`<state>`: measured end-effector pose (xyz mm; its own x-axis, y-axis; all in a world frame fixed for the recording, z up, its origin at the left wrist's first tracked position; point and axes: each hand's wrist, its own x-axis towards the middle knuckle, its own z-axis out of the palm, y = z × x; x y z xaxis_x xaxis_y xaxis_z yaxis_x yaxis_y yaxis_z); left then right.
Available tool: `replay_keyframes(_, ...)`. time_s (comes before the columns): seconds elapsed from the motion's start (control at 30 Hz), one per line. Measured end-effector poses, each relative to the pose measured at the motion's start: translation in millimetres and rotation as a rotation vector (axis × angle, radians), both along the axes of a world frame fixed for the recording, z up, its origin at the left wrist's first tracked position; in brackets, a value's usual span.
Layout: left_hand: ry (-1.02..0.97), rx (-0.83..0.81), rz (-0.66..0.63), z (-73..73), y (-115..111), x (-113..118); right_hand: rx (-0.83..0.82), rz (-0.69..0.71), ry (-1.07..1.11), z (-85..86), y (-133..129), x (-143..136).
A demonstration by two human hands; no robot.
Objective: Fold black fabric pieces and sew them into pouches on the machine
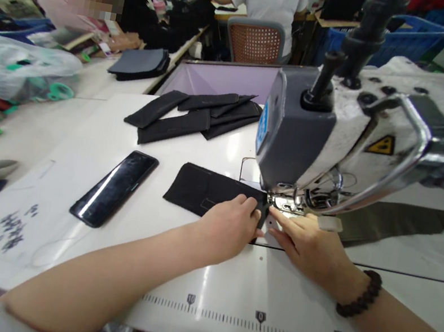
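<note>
A black fabric piece [195,187] with a small stitched rectangle lies flat on the white sewing table, its right end at the needle area of the sewing machine [297,128]. My left hand [232,225] presses on the right part of this piece, fingers curled together over its edge. My right hand [307,244], with a dark beaded bracelet [360,294] at the wrist, rests beside the presser foot. Its index finger points at the fabric's end, and its fingers are partly spread. Nothing shows in the right hand.
Several black fabric strips [174,120] lie behind the piece. A phone [114,188] is on the left. Dark green cloth [401,220] lies under the machine arm. Thread cones and a plastic bag [20,67] are far left. People work behind, near a chair [255,43].
</note>
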<state>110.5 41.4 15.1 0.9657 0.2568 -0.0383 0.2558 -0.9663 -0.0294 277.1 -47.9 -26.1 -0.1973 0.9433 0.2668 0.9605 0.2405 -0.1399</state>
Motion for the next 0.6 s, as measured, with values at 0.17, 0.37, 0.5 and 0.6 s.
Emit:
replay_keyframes(0.17, 0.032, -0.034, -0.013, 0.2, -3.9, 1.4, -0.01, 0.019, 0.0, 0.0, 0.9, 0.5)
replay_keyframes(0.37, 0.077, -0.047, -0.003, -4.6, -6.2, 3.5, -0.071, 0.011, 0.014, -0.6, 1.8, 1.4)
replay_keyframes(0.5, 0.105, -0.073, 0.032, -2.8, -8.0, 3.8, -0.082, -0.004, 0.014, 0.1, 1.5, 1.9)
replay_keyframes(0.6, 0.125, -0.039, -0.018, -0.2, -7.6, 5.3, -0.084, 0.012, 0.016, 0.7, 2.4, 1.8)
